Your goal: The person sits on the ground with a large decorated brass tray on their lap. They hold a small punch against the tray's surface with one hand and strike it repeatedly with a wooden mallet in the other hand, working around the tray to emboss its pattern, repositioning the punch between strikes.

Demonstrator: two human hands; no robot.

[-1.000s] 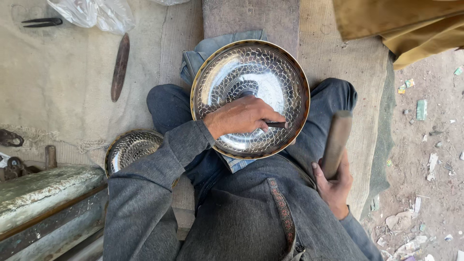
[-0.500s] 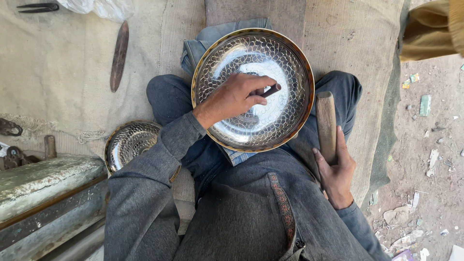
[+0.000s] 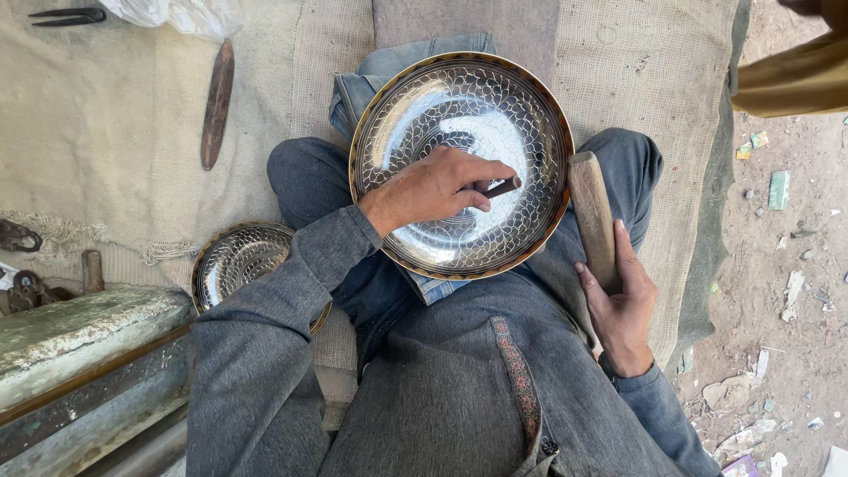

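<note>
Left hand (image 3: 433,187) pinches punch (image 3: 500,187), tip on big plate (image 3: 459,106) centre in lap; right hand (image 3: 623,305) wraps mallet (image 3: 594,216), upright just beside plate's right rim

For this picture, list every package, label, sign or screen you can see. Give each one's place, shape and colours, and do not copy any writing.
Clear plastic bag: top edge, left of centre, crumpled on the sacking, whitish.
Scraps of wrapper or paper: right side, scattered on the dirt, small, flat, pale green and white.
No labels, signs or screens in view.
</note>
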